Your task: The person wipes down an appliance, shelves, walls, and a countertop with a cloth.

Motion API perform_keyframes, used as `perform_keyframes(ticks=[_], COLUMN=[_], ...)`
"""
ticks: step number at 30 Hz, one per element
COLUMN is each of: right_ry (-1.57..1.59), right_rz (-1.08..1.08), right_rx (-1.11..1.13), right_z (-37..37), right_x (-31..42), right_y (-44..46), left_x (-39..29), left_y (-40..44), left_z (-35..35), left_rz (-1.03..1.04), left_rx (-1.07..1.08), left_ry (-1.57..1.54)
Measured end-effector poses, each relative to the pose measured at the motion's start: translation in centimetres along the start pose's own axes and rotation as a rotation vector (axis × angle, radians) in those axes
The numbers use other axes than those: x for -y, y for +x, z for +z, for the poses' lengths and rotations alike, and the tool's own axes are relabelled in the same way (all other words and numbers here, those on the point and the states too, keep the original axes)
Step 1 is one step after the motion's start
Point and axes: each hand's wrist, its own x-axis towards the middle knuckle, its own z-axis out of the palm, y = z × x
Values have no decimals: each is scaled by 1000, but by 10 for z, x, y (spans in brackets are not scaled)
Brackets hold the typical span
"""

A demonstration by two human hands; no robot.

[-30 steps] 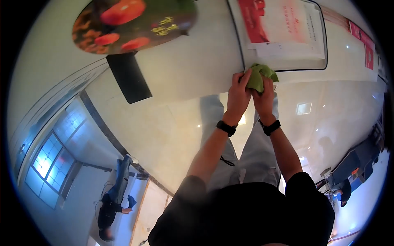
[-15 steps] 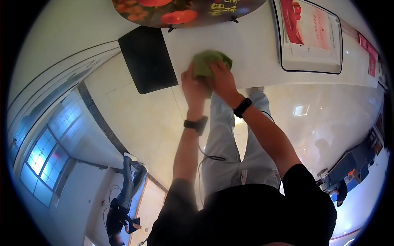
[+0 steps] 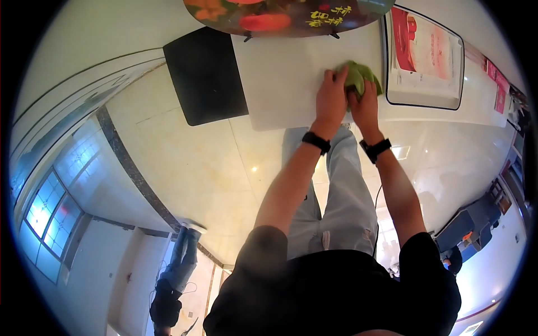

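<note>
A bunched green cloth (image 3: 354,79) lies on the white tabletop (image 3: 286,84), near its front edge and just left of the framed tray. My left hand (image 3: 332,96) grips the cloth from its left side, fingers pressed into the folds. On the near right side of the cloth, my right hand (image 3: 365,106) has its fingers closed on it too. Both wrists carry black bands. The fingertips are partly hidden in the cloth.
At the right stands a black-rimmed tray (image 3: 424,105) with red-and-white printed papers. A dark panel (image 3: 206,78) is at the table's left end. An oval fruit-printed board (image 3: 291,22) stands at the back. Another person (image 3: 171,285) is at the lower left.
Both my hands have moved to the right across the tabletop with the green cloth, from near the dark panel to beside the tray. My view has shifted slightly.
</note>
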Motion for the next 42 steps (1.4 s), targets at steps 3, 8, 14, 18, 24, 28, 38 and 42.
perform_keyframes(ticks=[3,8,14,18,24,28,38,42], right_ry=[-5,130,160,170,155,120,-26,-23], right_rz=[19,46,-44,-48,-61,-72,156,81], right_rx=[51,183,214,168,198,107,250,140], right_z=[11,57,95,118,104,89,29,21], right_x=[1,48,117,121,116,106,51,31], right_y=[-34,-73,-38,-2,37,20,-60,-17], left_x=[8,48,83,81,64,70,54,26], left_y=[-35,-90,-66,-17,26,8,-56,-16], left_z=[-12,-56,-119,-146,-152,-123,-51,-43], left_rz=[37,-59,-125,-61,-70,-40,-48,-15], left_rx=[72,-4,-55,-139,-112,-135,51,9], left_ry=[15,80,248,243,243,243,126,163])
